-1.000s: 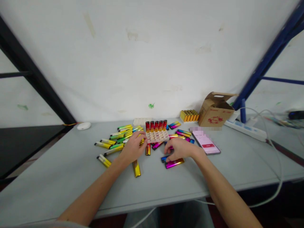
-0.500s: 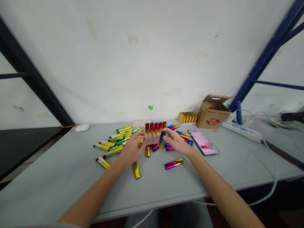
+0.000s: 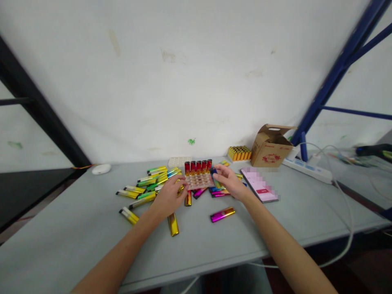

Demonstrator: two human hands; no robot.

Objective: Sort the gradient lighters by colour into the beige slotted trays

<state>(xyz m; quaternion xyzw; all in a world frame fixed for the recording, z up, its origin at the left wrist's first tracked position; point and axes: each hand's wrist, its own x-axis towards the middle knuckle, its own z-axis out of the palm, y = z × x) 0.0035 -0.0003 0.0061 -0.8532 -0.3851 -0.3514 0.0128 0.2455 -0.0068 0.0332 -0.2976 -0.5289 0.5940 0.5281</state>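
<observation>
A pale tray with rows of holes [image 3: 198, 182] is tilted toward me, with several red-and-gold lighters [image 3: 199, 166] standing along its far row. My left hand [image 3: 170, 195] grips the tray's left edge between fingers and thumb; something gold shows by those fingers, partly hidden. At the tray's right side, my right hand [image 3: 230, 179] is closed around a blue-green lighter [image 3: 215, 176], mostly covered by the fingers. Yellow and green lighters [image 3: 142, 197] lie loose to the left. Pink-and-blue ones [image 3: 219, 192] lie beneath my right hand.
A second pale tray [image 3: 180, 162] lies near the wall. At the back right stand a tray full of orange lighters [image 3: 240, 154] and an opened cardboard box [image 3: 269, 151]. A phone [image 3: 259, 183], a power strip [image 3: 308, 169] and a white case [image 3: 101, 169] also rest on the table [image 3: 196, 249].
The tray has tilted so more of its holes show. My right hand has shifted the blue-green lighter from in front of the tray to its right edge. The view has shifted slightly.
</observation>
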